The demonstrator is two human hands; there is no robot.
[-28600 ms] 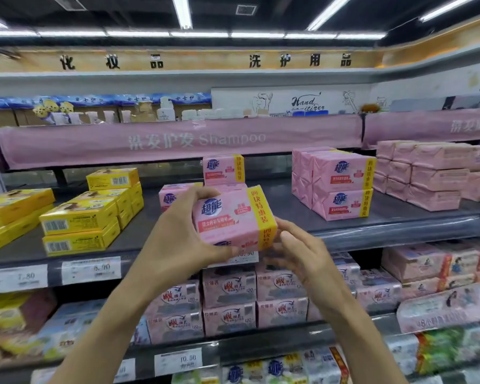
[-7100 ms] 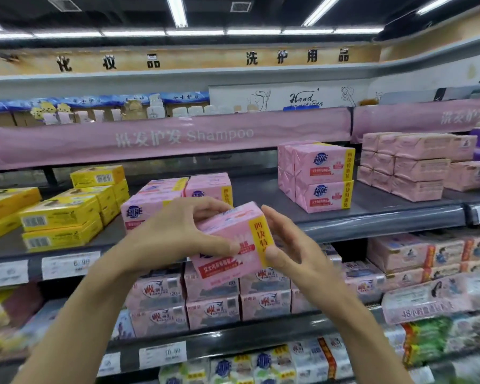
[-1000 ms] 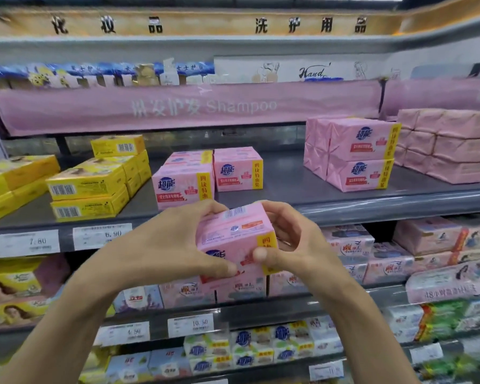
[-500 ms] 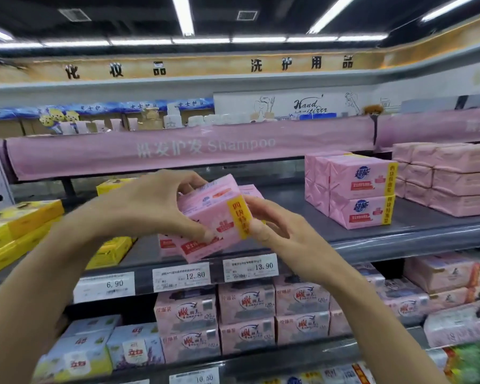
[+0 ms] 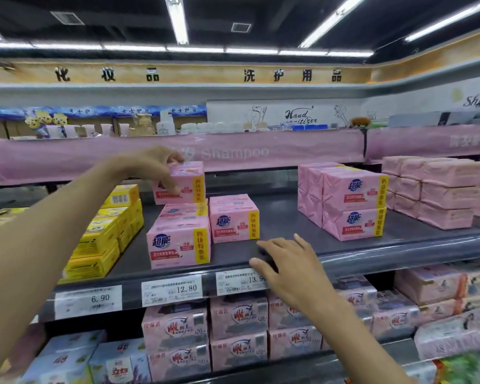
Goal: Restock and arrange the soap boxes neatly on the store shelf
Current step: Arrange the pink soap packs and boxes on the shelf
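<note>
Shelf point(image 5: 283, 217): dark grey, full width, clear rail along the front edge. Wide bare stretch mid-shelf between side box and right stack, open from front edge to back.

Banner point(image 5: 261, 153): pink, hung across above the shelf's back, capping the headroom over the stock.

Lower packs point(image 5: 233, 328): pink, two tiers, one shelf down, faces close to that shelf's front.

Pale packs point(image 5: 441, 195): far right, stacked, just beside right stack.

Right stack point(image 5: 352, 203): pink, two high, near the front edge, yellow bands down the right corners.

Yellow boxes point(image 5: 100, 239): left end, stacked in rows running back, narrow gap to front box.

Front box point(image 5: 178, 242): pink, upright, label forward, near the front edge.

Side box point(image 5: 233, 220): pink, just right of front box, set further back.

Rear box point(image 5: 183, 210): directly behind front box, only its top showing.

Held box point(image 5: 189, 184): pink soap, level, label forward, above rear box. Resting on it or just clear: cannot tell.

Left hand point(image 5: 153, 164): reached in over yellow boxes. Fingers point(image 5: 175, 157) curled over held box's top, thumb on its face, grasping it.

Right hand point(image 5: 291, 261): palm down over the front edge, right of side box, spread and released, nothing held. Contact with shelf not discernible.

Tags point(image 5: 172, 292): three on the rail, 6.90, 12.80, 13.90, the last partly covered by the right thumb.
</note>
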